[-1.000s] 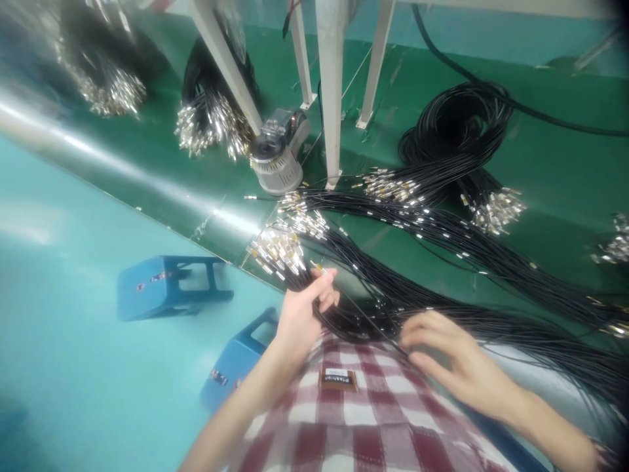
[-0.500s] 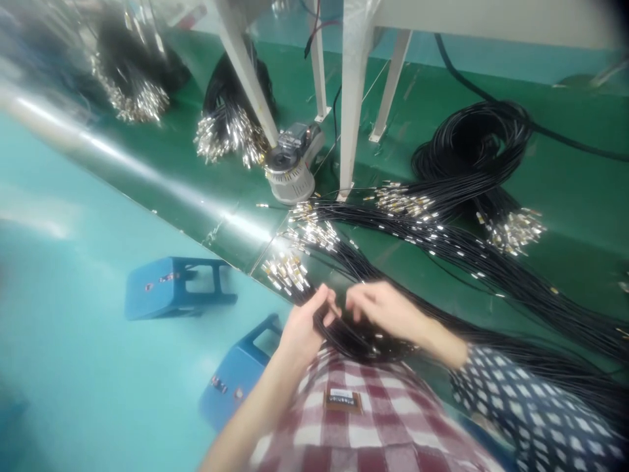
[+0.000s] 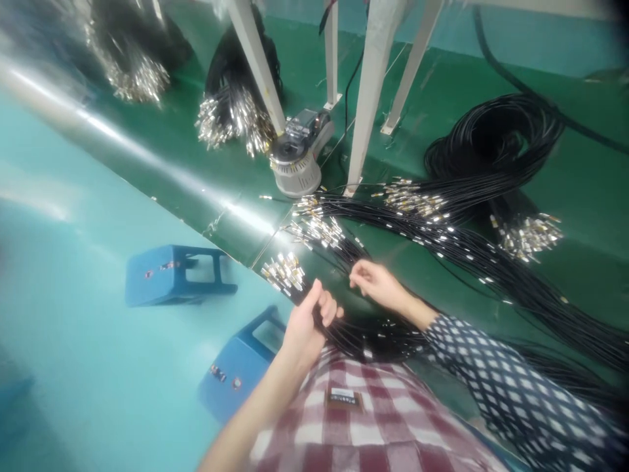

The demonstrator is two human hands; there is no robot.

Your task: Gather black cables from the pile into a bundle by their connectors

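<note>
My left hand (image 3: 312,321) is closed around a bundle of thin black cables (image 3: 346,337). Metal-tipped cable ends (image 3: 285,272) fan out beyond its thumb, up and to the left. The rest of the bundle runs to the right, across the front of a checked apron (image 3: 378,400). My right hand (image 3: 378,285) is just to the right, above the cables, with thumb and fingers drawn together. Whatever is between those fingertips, if anything, is too small to make out. Close beyond it lies another group of black cables with shiny connector ends (image 3: 319,229).
A grey-white round device (image 3: 297,170) stands on the green surface (image 3: 221,226) beside white table legs (image 3: 366,111). Coiled black cables (image 3: 496,144) lie at the right, more bundles (image 3: 236,118) at upper left. Two blue stools (image 3: 152,275) stand on the turquoise floor (image 3: 88,373).
My right hand has moved slightly up, away from the left hand and the held bundle. My left hand keeps its grip, its fingers wrapped further round the cables. The view has shifted slightly.
</note>
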